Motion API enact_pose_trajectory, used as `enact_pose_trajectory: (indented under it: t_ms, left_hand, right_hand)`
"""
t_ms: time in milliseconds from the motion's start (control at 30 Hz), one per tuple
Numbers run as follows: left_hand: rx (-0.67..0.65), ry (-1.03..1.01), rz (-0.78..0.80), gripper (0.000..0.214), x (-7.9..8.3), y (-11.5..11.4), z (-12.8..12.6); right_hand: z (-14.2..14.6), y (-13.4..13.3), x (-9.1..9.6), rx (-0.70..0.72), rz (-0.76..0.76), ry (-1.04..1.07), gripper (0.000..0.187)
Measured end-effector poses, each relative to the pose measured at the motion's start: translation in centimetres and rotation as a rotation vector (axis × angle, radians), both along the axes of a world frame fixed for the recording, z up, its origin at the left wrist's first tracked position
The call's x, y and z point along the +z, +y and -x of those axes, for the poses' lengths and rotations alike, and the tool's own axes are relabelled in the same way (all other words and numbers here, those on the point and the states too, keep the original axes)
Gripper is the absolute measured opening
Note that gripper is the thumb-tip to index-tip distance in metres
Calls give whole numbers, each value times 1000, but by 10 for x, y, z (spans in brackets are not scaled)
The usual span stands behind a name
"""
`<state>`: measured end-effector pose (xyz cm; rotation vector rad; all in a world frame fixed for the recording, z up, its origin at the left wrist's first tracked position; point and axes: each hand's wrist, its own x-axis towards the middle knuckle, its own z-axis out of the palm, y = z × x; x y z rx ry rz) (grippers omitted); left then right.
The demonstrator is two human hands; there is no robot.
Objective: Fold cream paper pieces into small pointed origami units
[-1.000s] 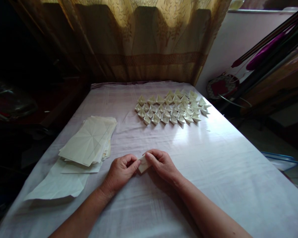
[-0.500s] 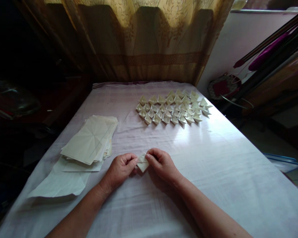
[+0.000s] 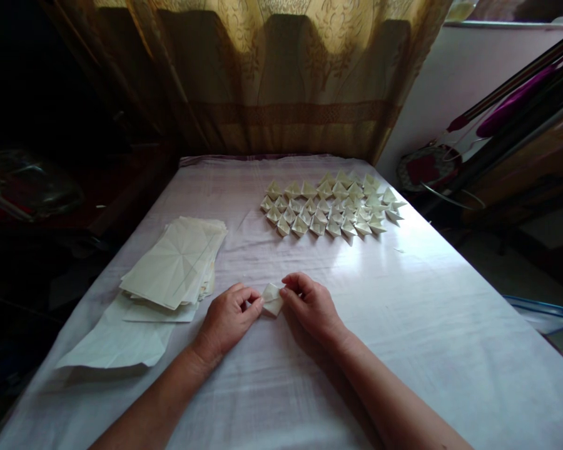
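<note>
A small folded piece of cream paper (image 3: 273,299) lies between my two hands on the white cloth of the table (image 3: 403,312). My left hand (image 3: 228,317) pinches its left side with thumb and forefinger. My right hand (image 3: 311,304) pinches its right side, fingers curled. Both hands rest low on the cloth near the middle of the table.
A stack of creased cream paper sheets (image 3: 176,265) lies left of my hands, over a larger sheet (image 3: 112,344). Several finished folded paper pieces (image 3: 331,206) stand in rows at the far side. A patterned curtain (image 3: 281,75) hangs behind; clutter and rods (image 3: 511,94) crowd the right.
The folded piece has shrunk between my fingers and come down closer to the cloth. Both hands have shifted slightly away from me; the view has drifted a little.
</note>
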<state>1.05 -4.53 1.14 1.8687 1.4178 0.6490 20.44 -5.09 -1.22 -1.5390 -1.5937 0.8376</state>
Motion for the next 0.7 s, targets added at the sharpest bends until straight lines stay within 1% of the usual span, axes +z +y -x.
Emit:
enact_pose_trajectory:
  t_ms: [100, 167, 233, 300, 367, 467, 567, 633, 700]
  left_hand:
    - [8, 265, -168, 19, 1, 0, 2]
    - [8, 409, -236, 19, 2, 0, 2]
    - [37, 507, -295, 16, 0, 1, 2]
    - [66, 540, -353, 13, -4, 2, 3]
    - [37, 516, -428, 19, -9, 3, 6]
    - [-117, 472, -522, 32, -17, 3, 12]
    - [-221, 499, -519, 44, -19, 2, 16]
    - [-251, 520, -491, 50, -18, 2, 18]
    - [-271, 528, -466, 52, -16, 2, 21]
  right_hand:
    - [4, 9, 3, 20, -13, -172, 18]
    - [8, 17, 6, 57, -23, -297, 18]
    - [13, 23, 8, 101, -48, -397, 16]
    - [17, 27, 8, 133, -96, -453, 14]
    - [19, 29, 5, 140, -161, -467, 12]
    - [20, 29, -2, 115, -245, -451, 13]
    - [18, 25, -5, 118, -309, -420, 18]
    - [16, 19, -2, 203, -361, -411, 24]
    - [14, 11, 2, 343, -389, -460, 30]
